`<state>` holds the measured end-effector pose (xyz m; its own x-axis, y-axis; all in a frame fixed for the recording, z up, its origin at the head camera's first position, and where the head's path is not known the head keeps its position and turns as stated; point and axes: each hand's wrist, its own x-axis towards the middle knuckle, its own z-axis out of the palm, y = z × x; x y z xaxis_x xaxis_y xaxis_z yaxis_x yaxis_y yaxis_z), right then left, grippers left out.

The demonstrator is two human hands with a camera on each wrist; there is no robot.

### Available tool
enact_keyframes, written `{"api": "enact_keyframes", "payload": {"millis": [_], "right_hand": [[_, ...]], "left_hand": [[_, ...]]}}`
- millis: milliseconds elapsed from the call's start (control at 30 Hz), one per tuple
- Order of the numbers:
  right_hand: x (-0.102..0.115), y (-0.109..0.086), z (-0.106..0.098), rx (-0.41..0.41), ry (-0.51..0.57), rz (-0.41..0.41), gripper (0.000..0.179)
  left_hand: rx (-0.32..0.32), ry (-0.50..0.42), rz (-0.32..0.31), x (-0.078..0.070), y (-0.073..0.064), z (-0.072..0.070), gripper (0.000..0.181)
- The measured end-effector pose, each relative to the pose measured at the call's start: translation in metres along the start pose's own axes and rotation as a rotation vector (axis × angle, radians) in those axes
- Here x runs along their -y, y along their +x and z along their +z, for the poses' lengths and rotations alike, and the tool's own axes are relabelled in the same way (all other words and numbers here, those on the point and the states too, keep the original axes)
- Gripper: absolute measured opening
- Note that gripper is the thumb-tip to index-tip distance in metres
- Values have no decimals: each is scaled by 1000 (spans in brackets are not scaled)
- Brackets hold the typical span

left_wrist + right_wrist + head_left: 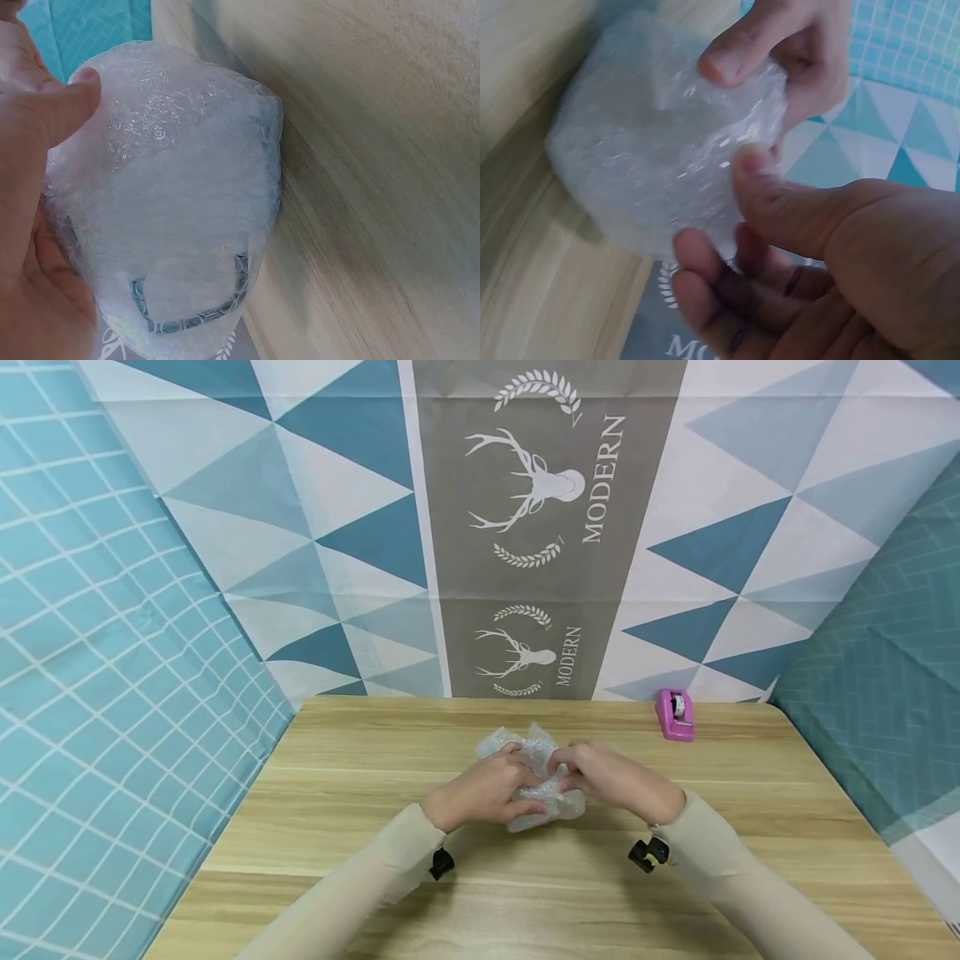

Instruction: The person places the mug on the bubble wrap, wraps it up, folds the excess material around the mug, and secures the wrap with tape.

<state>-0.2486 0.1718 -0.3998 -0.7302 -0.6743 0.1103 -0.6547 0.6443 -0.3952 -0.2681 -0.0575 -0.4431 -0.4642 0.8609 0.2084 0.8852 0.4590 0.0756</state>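
A bundle in clear bubble wrap (547, 812) is held above the wooden table. Through the plastic, a dark U-shaped outline shows in the left wrist view; what lies inside cannot be told. My left hand (491, 787) grips the bundle from the left, its thumb (71, 105) pressed on the wrap. From the right, my right hand (611, 779) pinches the bubble wrap at its upper side, thumb on top and fingers curled near the edge. In the right wrist view the wrap (652, 142) looks crumpled and shiny.
A pink tape dispenser (676, 716) with a roll of tape stands at the table's back right. The wooden table (540, 910) meets a patterned cloth (517, 527) at the back. Blue cloths hang on both sides.
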Motion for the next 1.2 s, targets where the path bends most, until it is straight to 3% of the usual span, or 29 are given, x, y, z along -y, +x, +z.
{"api": "enact_keyframes", "payload": {"millis": [133, 433, 700, 933, 1200], "right_hand": [[-8, 2, 3, 0, 5, -20, 14], [-14, -3, 5, -12, 31, -125, 23], [-17, -1, 4, 43, 80, -97, 32], [-20, 4, 8, 25, 70, -85, 25], [-21, 2, 17, -51, 13, -111, 9]], "left_hand": [[12, 0, -6, 1, 0, 0, 32], [-39, -35, -33, -1, 1, 4, 47], [-45, -29, -60, -4, 3, 5, 40], [-87, 15, -44, -4, 3, 8, 37], [-124, 40, -30, -5, 3, 7, 35]]}}
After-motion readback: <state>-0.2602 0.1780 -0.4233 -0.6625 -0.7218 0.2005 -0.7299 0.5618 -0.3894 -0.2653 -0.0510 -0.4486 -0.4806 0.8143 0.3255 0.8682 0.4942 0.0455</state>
